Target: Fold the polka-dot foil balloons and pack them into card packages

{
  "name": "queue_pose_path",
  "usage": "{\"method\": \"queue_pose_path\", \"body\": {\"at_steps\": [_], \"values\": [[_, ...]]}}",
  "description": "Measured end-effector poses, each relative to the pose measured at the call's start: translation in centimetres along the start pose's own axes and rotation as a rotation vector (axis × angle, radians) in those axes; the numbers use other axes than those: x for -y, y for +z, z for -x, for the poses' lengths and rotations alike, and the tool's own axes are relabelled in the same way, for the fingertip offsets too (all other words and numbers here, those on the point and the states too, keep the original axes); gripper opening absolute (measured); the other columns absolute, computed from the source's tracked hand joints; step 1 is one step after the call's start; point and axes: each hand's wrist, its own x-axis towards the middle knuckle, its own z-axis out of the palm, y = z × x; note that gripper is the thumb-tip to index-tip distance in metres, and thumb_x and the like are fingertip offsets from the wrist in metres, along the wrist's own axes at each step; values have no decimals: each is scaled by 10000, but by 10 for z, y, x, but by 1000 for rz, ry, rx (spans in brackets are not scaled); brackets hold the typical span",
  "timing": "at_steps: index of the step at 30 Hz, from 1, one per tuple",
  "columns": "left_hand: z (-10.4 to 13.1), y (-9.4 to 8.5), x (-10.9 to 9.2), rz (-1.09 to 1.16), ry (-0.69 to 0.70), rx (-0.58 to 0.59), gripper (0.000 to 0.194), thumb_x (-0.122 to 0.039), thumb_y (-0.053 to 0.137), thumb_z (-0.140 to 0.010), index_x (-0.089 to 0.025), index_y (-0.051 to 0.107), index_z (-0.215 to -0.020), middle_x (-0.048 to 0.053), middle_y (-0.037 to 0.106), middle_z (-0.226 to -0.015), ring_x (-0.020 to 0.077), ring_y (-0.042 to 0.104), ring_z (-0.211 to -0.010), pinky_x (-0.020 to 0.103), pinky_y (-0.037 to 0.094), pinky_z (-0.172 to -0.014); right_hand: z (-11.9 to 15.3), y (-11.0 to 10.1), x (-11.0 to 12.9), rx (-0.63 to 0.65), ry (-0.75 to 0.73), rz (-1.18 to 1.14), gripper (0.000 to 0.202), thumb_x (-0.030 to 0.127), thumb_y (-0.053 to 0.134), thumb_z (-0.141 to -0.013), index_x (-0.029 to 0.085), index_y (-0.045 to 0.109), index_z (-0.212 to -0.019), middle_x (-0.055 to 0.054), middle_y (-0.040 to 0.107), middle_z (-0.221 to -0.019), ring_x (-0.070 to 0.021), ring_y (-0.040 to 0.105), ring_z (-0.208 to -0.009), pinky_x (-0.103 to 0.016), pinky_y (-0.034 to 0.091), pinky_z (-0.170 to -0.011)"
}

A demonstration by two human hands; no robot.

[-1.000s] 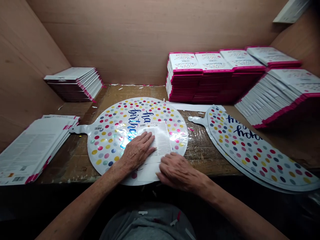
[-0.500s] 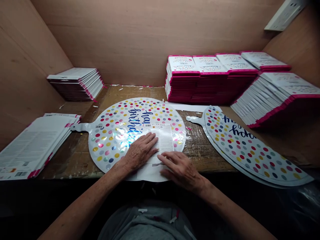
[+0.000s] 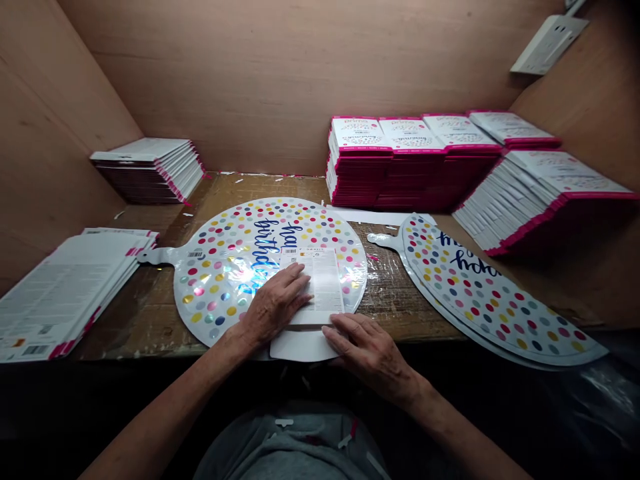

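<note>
A round dotted foil balloon (image 3: 220,273) with blue lettering lies flat on the table, its tail pointing left. On its lower right rests a printed white card (image 3: 327,283), with a plain white flap (image 3: 303,345) at its near end. My left hand (image 3: 275,303) lies on the card's left part, fingers spread. At the flap's right end my right hand (image 3: 367,347) touches the card with its fingertips, the fingers bent and a little apart; its thumb is partly hidden. Neither hand is closed round anything.
More dotted balloons (image 3: 480,293) overlap at the right, past the table's front edge. Pink-edged packets (image 3: 385,167) are stacked at the back right, others (image 3: 540,193) beside them. Cards stand at the back left (image 3: 150,167) and front left (image 3: 75,287). A socket strip (image 3: 550,43) is upper right.
My right hand has moved slightly right and down, uncovering more of the flap and the fold line. My left hand stays on the card. The whole view has shifted slightly.
</note>
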Motion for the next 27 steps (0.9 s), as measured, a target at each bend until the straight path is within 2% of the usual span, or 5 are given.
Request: {"method": "queue_pose_path", "body": {"at_steps": [4, 10, 16, 22, 27], "values": [[38, -18, -17, 90, 95, 3, 267, -408, 606, -897, -190, 677, -1034, 140, 642, -1274, 280, 526, -1300, 424, 507, -1021, 0, 19, 2, -16, -50, 38, 262, 145, 459, -991, 139, 670, -1147, -140, 672, -1218, -241, 578, -1174, -395, 500, -966], [79, -18, -30, 111, 75, 24, 399, -445, 692, -826, -194, 683, -1135, 173, 593, -1351, 339, 478, -1337, 513, 469, -1051, -1, 18, 2, -63, -25, -40, 316, 363, 482, -997, 138, 681, -1094, -140, 699, -1146, -258, 603, -1115, -404, 514, -914], [63, -3, -42, 23, -400, -135, 292, -332, 567, -911, -182, 638, -671, 117, 692, -1100, 334, 496, -1318, 493, 480, -1037, -27, 24, 1, -26, 428, -209, 280, 343, 486, -997, 176, 667, -865, -79, 698, -863, -178, 647, -820, -307, 538, -765], [61, 17, -41, -220, -492, -220, 305, -460, 581, -891, -157, 563, -910, 236, 543, -1350, 378, 451, -1342, 537, 452, -1042, 3, 24, -4, 15, 32, 22, 359, 333, 524, -980, 133, 593, -1269, -159, 643, -1262, -254, 569, -1180, -440, 451, -1020], [60, 14, -42, -226, -445, -204, 270, -431, 579, -893, -165, 532, -881, 238, 554, -1336, 377, 442, -1345, 535, 428, -1061, 1, 12, 14, -95, 77, 127, 624, 527, 574, -915, 46, 537, -1311, -264, 520, -1392, -322, 448, -1342, -485, 423, -1065]]}}
